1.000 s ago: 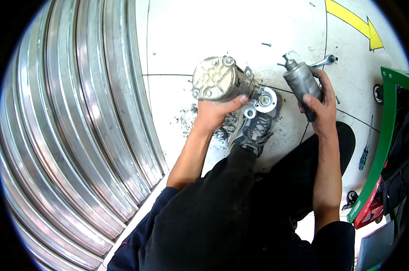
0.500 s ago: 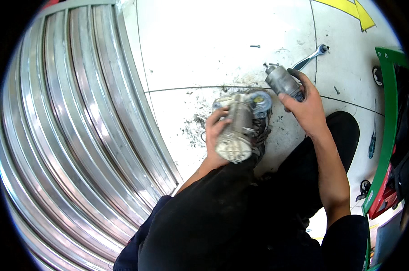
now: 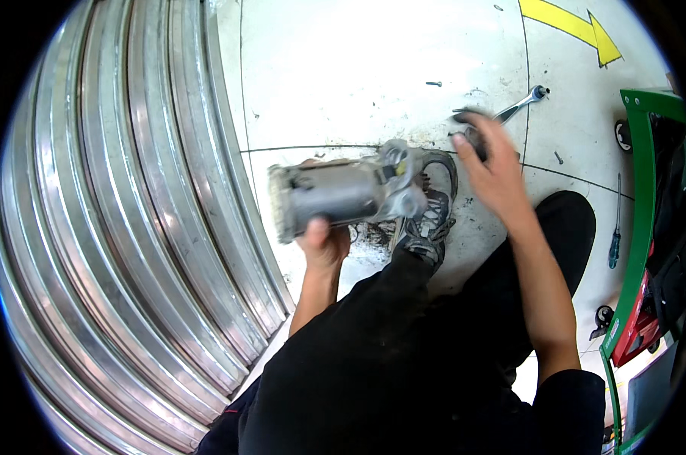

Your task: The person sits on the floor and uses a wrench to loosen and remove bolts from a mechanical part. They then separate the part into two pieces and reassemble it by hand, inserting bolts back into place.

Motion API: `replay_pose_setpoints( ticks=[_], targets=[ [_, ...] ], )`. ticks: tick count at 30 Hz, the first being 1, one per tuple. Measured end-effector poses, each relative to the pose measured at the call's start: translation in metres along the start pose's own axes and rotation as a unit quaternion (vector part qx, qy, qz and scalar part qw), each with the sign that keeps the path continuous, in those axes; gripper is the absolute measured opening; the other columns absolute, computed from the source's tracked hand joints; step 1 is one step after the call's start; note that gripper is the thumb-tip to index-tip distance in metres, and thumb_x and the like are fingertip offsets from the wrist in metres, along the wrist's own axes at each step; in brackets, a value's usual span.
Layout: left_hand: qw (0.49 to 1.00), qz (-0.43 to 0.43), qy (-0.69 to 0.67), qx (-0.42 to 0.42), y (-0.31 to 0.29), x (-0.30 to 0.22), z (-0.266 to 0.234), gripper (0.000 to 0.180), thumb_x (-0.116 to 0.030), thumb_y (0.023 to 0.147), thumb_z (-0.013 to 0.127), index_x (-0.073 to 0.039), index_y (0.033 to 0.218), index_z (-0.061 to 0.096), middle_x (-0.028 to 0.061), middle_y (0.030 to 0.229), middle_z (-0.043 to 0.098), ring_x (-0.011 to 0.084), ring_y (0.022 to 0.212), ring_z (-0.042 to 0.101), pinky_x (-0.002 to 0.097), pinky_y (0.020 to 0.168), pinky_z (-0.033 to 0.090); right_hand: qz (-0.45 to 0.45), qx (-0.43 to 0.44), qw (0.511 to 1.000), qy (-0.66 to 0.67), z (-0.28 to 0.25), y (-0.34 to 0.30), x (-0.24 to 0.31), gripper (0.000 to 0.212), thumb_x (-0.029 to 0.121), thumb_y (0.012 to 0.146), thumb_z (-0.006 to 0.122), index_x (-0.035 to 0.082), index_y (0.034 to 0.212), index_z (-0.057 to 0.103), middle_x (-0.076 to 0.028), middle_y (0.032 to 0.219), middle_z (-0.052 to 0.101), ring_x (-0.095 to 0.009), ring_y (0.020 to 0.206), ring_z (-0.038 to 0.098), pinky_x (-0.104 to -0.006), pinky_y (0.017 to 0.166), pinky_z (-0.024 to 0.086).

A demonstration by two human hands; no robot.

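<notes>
A grimy grey starter motor point(image 3: 335, 193) lies sideways in my left hand point(image 3: 324, 239), which is closed around its cylindrical body. The thumb presses on the near side; the other fingers are mostly hidden behind the body. The lugged end housing points right, above my shoe point(image 3: 434, 216). To its right, my right hand point(image 3: 491, 163) is low over the floor beside a ratchet wrench point(image 3: 521, 104). Its darkened thumb and fingers are curved and blurred. Something dark shows between them, but whether they grip it I cannot make out.
Bolts point(image 3: 433, 83) point(image 3: 558, 158) lie on the white tiled floor amid black dirt. At the right are a screwdriver point(image 3: 615, 231) and a green-framed wheeled cart point(image 3: 645, 174). Ribbed metal panelling point(image 3: 142, 197) stands along the left. A yellow arrow point(image 3: 578, 30) marks the floor.
My left hand has moved left and turned the starter motor from upright in view to sideways. The small grey cylinder that my right hand held no longer shows clearly.
</notes>
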State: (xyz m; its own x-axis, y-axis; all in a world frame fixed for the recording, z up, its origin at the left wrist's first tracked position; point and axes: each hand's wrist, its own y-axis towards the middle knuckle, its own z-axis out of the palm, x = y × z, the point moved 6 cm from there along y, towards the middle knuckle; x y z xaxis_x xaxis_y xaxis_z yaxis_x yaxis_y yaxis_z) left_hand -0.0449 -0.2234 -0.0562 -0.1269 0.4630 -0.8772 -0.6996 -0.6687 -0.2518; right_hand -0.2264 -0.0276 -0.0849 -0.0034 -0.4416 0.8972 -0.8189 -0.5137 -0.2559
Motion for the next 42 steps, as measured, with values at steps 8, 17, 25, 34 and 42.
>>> replay_pose_setpoints(
  ticks=[8, 17, 25, 34, 42],
  targets=[
    [0.919, 0.208, -0.068, 0.327, -0.006, -0.113, 0.041, 0.097, -0.043, 0.068, 0.09, -0.015, 0.146, 0.04, 0.0138, 0.145, 0.043, 0.0357, 0.137, 0.041, 0.0577, 0.114, 0.036, 0.009, 0.166, 0.941, 0.295, 0.08, -0.018, 0.081, 0.058, 0.047, 0.103, 0.035, 0.005, 0.07, 0.058, -0.011, 0.061, 0.056, -0.024, 0.059, 0.054, -0.0402, 0.061, 0.046],
    [0.902, 0.291, -0.067, 0.313, -0.011, -0.182, 0.084, 0.101, -0.046, 0.066, 0.084, -0.005, 0.145, 0.036, 0.0183, 0.142, 0.041, 0.0376, 0.135, 0.039, 0.0519, 0.118, 0.027, -0.211, 0.081, 0.957, 0.18, 0.018, -0.002, 0.184, 0.048, 0.025, 0.1, 0.046, 0.004, 0.058, 0.056, -0.008, 0.044, 0.048, -0.022, 0.036, 0.044, -0.0341, 0.04, 0.042],
    [0.928, 0.312, 0.042, 0.199, 0.003, -0.171, 0.093, 0.096, -0.053, 0.062, 0.085, -0.014, 0.14, 0.046, 0.0131, 0.134, 0.046, 0.0374, 0.128, 0.043, 0.0561, 0.113, 0.034, 0.008, 0.173, 0.939, 0.297, 0.059, 0.023, 0.094, 0.054, 0.041, 0.105, 0.038, 0.002, 0.076, 0.063, -0.008, 0.063, 0.06, -0.02, 0.06, 0.055, -0.0392, 0.062, 0.047],
    [0.953, 0.109, -0.039, 0.279, 0.021, -0.042, 0.083, 0.093, -0.032, 0.067, 0.09, -0.006, 0.14, 0.038, 0.0155, 0.135, 0.048, 0.0348, 0.134, 0.041, 0.0526, 0.119, 0.031, 0.129, 0.06, 0.884, -0.446, -0.027, -0.017, -0.086, 0.062, 0.04, 0.081, 0.077, 0.003, 0.124, 0.052, -0.019, 0.112, 0.059, -0.032, 0.107, 0.06, -0.0448, 0.085, 0.054],
    [0.884, 0.289, 0.252, 0.269, 0.008, -0.004, 0.094, 0.093, -0.021, 0.061, 0.093, -0.013, 0.135, 0.037, 0.0173, 0.119, 0.056, 0.0326, 0.114, 0.058, 0.0482, 0.099, 0.05, 0.221, 0.106, 0.949, -0.198, -0.051, -0.019, -0.069, 0.052, 0.042, 0.082, 0.074, -0.004, 0.104, 0.06, -0.023, 0.091, 0.066, -0.033, 0.086, 0.067, -0.0395, 0.076, 0.052]
  ],
)
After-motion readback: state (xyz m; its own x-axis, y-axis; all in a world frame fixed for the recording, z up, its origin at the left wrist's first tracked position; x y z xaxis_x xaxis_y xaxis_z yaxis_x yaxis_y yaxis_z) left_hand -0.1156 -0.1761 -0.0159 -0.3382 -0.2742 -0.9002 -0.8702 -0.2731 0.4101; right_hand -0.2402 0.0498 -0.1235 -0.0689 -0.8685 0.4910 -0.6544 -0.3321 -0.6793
